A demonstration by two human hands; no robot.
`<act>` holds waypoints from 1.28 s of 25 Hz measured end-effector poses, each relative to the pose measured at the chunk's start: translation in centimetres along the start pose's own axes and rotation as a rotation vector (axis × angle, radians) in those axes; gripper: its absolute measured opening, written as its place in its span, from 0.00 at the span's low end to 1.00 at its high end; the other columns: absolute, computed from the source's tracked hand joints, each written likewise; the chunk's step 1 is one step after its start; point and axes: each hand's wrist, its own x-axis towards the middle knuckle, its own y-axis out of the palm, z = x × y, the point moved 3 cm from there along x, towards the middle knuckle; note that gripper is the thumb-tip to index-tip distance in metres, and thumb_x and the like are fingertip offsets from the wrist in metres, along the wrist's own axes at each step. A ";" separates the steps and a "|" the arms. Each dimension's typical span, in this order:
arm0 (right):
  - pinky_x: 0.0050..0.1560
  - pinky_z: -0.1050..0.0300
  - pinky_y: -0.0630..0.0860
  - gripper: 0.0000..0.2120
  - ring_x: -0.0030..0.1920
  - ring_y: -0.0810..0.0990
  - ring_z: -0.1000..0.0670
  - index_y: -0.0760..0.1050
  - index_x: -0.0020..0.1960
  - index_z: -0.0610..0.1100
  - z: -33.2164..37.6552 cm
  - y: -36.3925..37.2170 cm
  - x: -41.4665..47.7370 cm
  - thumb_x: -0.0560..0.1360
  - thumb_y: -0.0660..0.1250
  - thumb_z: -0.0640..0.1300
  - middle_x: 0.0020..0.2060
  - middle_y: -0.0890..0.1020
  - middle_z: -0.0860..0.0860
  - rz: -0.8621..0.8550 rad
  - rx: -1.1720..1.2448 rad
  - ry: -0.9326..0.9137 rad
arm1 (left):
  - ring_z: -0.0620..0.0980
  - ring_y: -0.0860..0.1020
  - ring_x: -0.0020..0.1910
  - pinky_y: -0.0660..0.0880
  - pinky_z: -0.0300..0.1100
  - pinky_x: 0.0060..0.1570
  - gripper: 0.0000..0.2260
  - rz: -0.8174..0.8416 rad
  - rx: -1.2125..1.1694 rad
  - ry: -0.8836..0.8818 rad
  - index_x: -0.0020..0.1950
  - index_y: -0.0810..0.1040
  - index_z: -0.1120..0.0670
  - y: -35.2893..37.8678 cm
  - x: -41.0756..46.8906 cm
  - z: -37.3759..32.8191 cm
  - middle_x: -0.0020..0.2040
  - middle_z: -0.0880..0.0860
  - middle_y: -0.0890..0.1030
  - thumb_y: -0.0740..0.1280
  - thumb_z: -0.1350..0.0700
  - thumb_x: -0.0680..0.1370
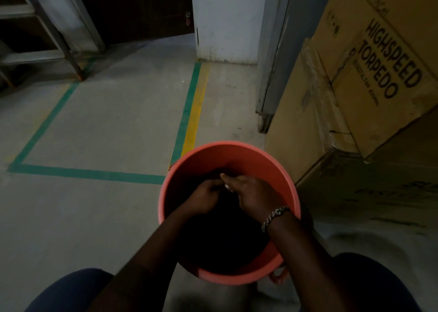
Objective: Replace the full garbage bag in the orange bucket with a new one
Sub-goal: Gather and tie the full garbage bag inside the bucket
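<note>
Knees in dark trousers [71, 290] frame the bottom of the scene as a crouching person reaches both forearms down into the orange bucket [233, 154], which stands on a concrete floor. Left hand [205, 196] and right hand [252, 194] meet knuckle to knuckle over the middle of the opening, fingers curled and bunched together, and appear to pinch a gather of the black garbage bag [225, 240]. The dim light hides exactly how much film each hand has. A braided bracelet [275, 217] circles the right wrist. The bag sits inside the bucket, directly under and around the hands, a dark mass filling the interior below them, with its top not folded over the rim on the far side. Its long axis looks to run straight down from the hands with the bucket's own, so lifting it out calls for a pull straight up toward the person. Neither hand is plainly nearer to it. A cardboard box [379, 79] printed "HIGHSPEED TORPEDO" leans just beyond the right hand, while green floor tape [90, 173] runs off past the left.
</note>
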 end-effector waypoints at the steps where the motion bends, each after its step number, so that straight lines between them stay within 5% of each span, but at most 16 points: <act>1: 0.46 0.54 0.79 0.24 0.50 0.84 0.44 0.79 0.67 0.52 0.1 -0.4 -0.1 0.74 0.59 0.42 0.50 0.85 0.49 -0.065 -0.044 -0.041 | 0.44 0.79 0.55 0.74 0.39 0.61 0.11 -0.012 -0.052 -0.008 0.56 0.81 0.57 0.1 0.1 -0.2 0.54 0.53 0.83 0.63 0.59 0.76; 4: 0.39 0.53 0.77 0.16 0.44 0.83 0.43 0.83 0.53 0.52 0.5 -0.8 -0.4 0.72 0.58 0.47 0.42 0.84 0.50 -0.108 -0.080 -0.021 | 0.48 0.78 0.54 0.73 0.41 0.60 0.10 -0.044 -0.204 -0.069 0.58 0.80 0.68 -0.1 0.4 0.8 0.54 0.58 0.82 0.63 0.66 0.81; 7: 0.38 0.55 0.76 0.06 0.40 0.83 0.47 0.79 0.43 0.48 0.1 -0.6 0.4 0.75 0.65 0.47 0.38 0.85 0.50 -0.053 0.196 0.328 | 0.51 0.78 0.54 0.73 0.47 0.61 0.12 -0.016 -0.242 -0.109 0.56 0.80 0.69 0.0 0.4 1.3 0.53 0.58 0.82 0.63 0.62 0.82; 12: 0.36 0.57 0.79 0.10 0.33 0.81 0.46 0.79 0.39 0.39 -0.8 0.4 -0.1 0.77 0.64 0.34 0.33 0.81 0.43 0.040 1.429 1.123 | 0.44 0.75 0.46 0.71 0.40 0.50 0.05 0.075 -0.153 -0.026 0.46 0.78 0.55 1.0 -0.3 -0.6 0.44 0.50 0.78 0.64 0.61 0.80; 15: 0.34 0.57 0.83 0.08 0.32 0.84 0.45 0.77 0.45 0.36 -0.4 -0.2 0.1 0.75 0.59 0.31 0.34 0.83 0.42 0.015 1.805 1.127 | 0.40 0.75 0.49 0.70 0.35 0.53 0.04 0.069 0.004 -0.042 0.49 0.77 0.52 0.8 -0.1 -0.3 0.47 0.45 0.80 0.65 0.61 0.77; 17: 0.49 0.50 0.85 0.16 0.47 0.87 0.41 0.75 0.57 0.34 -1.1 -1.2 0.8 0.72 0.58 0.27 0.48 0.85 0.36 -0.161 1.994 0.874 | 0.43 0.76 0.45 0.72 0.40 0.51 0.03 0.027 -0.106 -0.100 0.46 0.79 0.55 0.5 0.0 -0.1 0.43 0.45 0.82 0.66 0.59 0.79; 18: 0.59 0.46 0.81 0.22 0.57 0.84 0.38 0.74 0.62 0.36 -1.4 -2.1 1.1 0.72 0.56 0.24 0.57 0.83 0.34 -0.186 1.972 0.692 | 0.46 0.75 0.42 0.71 0.42 0.47 0.07 0.003 -0.148 -0.130 0.44 0.79 0.57 0.3 0.1 0.1 0.41 0.49 0.80 0.65 0.59 0.81; 20: 0.72 0.47 0.71 0.31 0.70 0.76 0.43 0.72 0.70 0.41 -1.6 -3.5 0.9 0.71 0.59 0.20 0.68 0.78 0.40 -0.105 1.469 0.353 | 0.49 0.73 0.38 0.68 0.43 0.40 0.13 -0.026 -0.127 -0.186 0.41 0.79 0.58 0.0 0.2 0.4 0.38 0.53 0.78 0.61 0.59 0.84; 22: 0.76 0.54 0.62 0.37 0.75 0.68 0.52 0.71 0.74 0.49 -0.9 -2.4 0.5 0.68 0.72 0.28 0.72 0.75 0.50 0.103 0.740 0.116 | 0.49 0.76 0.41 0.71 0.42 0.45 0.13 -0.009 -0.047 -0.174 0.46 0.82 0.61 -0.3 0.2 0.4 0.42 0.54 0.81 0.61 0.58 0.84; 24: 0.78 0.54 0.54 0.39 0.75 0.66 0.55 0.69 0.75 0.55 0.0 -0.1 -0.1 0.67 0.77 0.39 0.72 0.74 0.54 0.245 0.320 0.045 | 0.44 0.78 0.50 0.72 0.30 0.53 0.13 0.020 0.092 -0.105 0.55 0.82 0.65 -0.4 0.1 0.0 0.51 0.53 0.81 0.60 0.61 0.80; 26: 0.75 0.56 0.61 0.32 0.67 0.74 0.52 0.72 0.74 0.53 0.3 0.8 -0.1 0.71 0.74 0.41 0.65 0.79 0.52 0.174 0.176 0.022 | 0.37 0.78 0.50 0.69 0.21 0.51 0.12 0.050 0.153 -0.054 0.58 0.80 0.63 -0.2 -0.2 -0.7 0.53 0.53 0.79 0.59 0.66 0.80; 29: 0.56 0.66 0.71 0.16 0.57 0.81 0.50 0.81 0.63 0.49 0.0 -0.8 0.3 0.75 0.71 0.44 0.55 0.85 0.51 0.130 0.115 0.038 | 0.35 0.78 0.51 0.70 0.26 0.57 0.11 0.089 0.110 -0.019 0.58 0.79 0.61 0.0 -0.5 -1.3 0.55 0.55 0.81 0.61 0.62 0.78; 32: 0.45 0.58 0.77 0.04 0.43 0.84 0.52 0.82 0.47 0.49 -0.2 -1.8 0.6 0.75 0.70 0.48 0.41 0.87 0.52 0.190 0.208 0.201 | 0.30 0.77 0.50 0.69 0.27 0.58 0.13 0.125 0.115 -0.008 0.56 0.78 0.59 -0.3 -0.6 -0.3 0.54 0.55 0.80 0.62 0.59 0.75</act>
